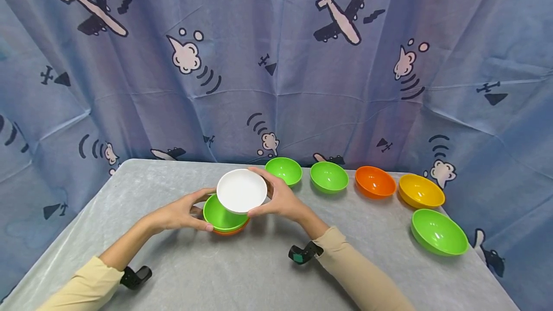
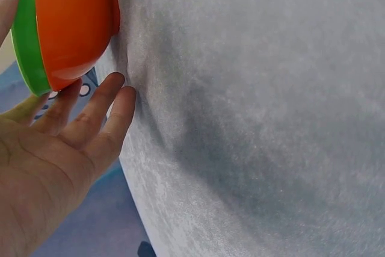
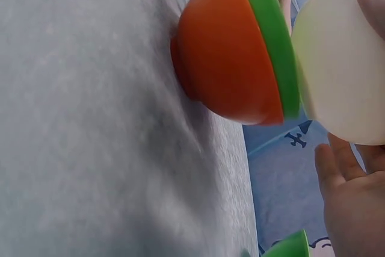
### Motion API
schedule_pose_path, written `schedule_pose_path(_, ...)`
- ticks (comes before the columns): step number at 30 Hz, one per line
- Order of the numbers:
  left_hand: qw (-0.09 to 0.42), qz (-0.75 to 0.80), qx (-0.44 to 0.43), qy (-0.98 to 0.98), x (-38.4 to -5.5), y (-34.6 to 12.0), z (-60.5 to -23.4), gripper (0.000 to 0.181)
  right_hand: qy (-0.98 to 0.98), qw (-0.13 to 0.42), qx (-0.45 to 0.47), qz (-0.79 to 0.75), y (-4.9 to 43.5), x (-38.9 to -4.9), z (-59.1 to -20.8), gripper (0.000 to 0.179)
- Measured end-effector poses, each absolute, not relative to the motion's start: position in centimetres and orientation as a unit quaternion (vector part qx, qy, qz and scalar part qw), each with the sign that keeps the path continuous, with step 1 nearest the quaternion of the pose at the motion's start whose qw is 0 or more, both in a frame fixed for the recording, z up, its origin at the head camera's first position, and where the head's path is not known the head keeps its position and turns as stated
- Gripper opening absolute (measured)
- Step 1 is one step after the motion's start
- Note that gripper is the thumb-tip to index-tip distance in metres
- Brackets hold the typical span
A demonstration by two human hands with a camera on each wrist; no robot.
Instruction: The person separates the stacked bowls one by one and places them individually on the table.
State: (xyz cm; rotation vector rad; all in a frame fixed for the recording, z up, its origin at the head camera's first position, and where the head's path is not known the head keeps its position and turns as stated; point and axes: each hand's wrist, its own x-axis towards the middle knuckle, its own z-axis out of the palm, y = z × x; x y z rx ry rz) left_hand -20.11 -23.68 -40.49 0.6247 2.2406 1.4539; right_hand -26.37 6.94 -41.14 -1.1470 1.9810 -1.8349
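Note:
On the table an orange bowl [image 2: 72,22] stands upright with a green bowl [image 1: 218,217] nested inside it, the green rim showing above the orange wall. My left hand [image 1: 183,212] holds this stack from the left, thumb at the near side of the rim and fingers round the far side. A white bowl [image 1: 242,191] is in my right hand [image 1: 282,200], gripped at its right side between thumb and fingers. It is raised and tilted, overlapping the green bowl's upper right in the head view. In the right wrist view the white bowl [image 3: 343,64] is right beside the green rim.
Along the table's back edge stand a green bowl [image 1: 283,171], another green bowl [image 1: 329,177], an orange bowl [image 1: 375,182] and a yellow bowl [image 1: 421,191]. A larger green bowl [image 1: 439,232] sits at the right edge. A patterned blue curtain [image 1: 276,61] hangs behind.

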Motion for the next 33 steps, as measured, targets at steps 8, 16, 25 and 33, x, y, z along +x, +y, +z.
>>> schedule_pose_path(8,0.195,0.510,0.226,0.807,-20.3,-23.7,-40.7,0.095,0.666,0.104,-0.382,-0.632,8.4,-26.6,-41.0,0.106)
schedule_pose_path(16,0.195,0.511,0.226,0.806,-20.2,-23.7,-40.8,0.095,0.667,0.104,-0.367,-0.640,9.8,-26.6,-40.8,0.106)
schedule_pose_path(25,0.193,0.509,0.226,0.808,-20.1,-23.7,-40.8,0.095,0.677,0.102,-0.353,-0.638,11.3,-26.6,-40.5,0.106)
schedule_pose_path(33,0.198,0.510,0.218,0.808,-20.0,-23.6,-40.7,0.095,0.694,0.093,-0.338,-0.629,12.5,-26.4,-40.5,0.107)
